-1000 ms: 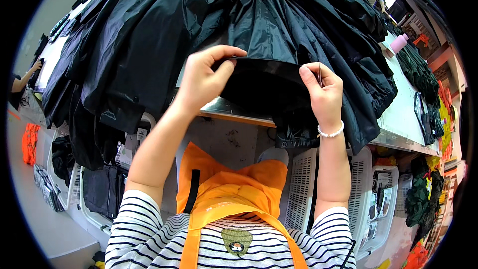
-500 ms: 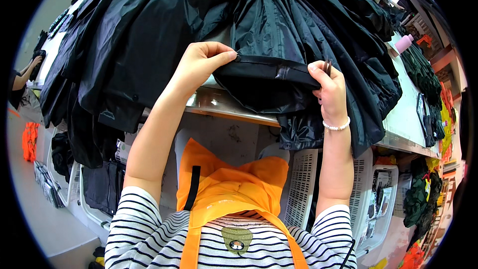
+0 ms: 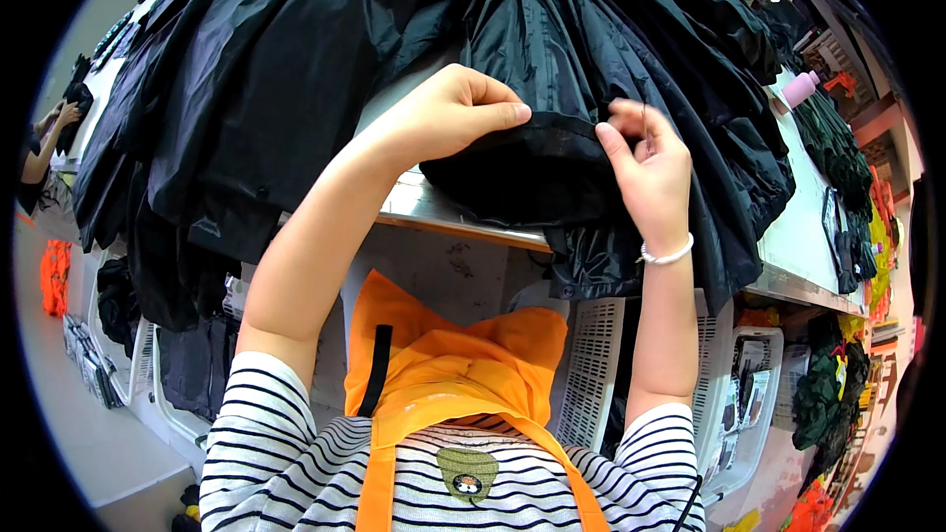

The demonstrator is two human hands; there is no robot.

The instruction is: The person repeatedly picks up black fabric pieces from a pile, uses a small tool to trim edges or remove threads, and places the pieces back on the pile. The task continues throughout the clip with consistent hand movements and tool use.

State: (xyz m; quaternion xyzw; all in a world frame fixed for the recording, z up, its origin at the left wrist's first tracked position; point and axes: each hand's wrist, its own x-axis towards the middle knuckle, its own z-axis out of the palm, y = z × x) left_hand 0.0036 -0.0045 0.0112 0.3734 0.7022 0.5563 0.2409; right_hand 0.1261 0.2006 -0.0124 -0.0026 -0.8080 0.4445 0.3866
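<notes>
black fabric (image 3: pixel 560 153) (curved edge) between hands (image 3: pixel 443 120)

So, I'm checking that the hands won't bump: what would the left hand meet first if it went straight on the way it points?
Beyond the black fabric it pinches, the left hand would likely meet the right hand first, though depth is unclear.

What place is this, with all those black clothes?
Probably a clothing workshop: dark garments are heaped over a table, white plastic baskets sit lower down, and the person wears an orange apron.
</notes>
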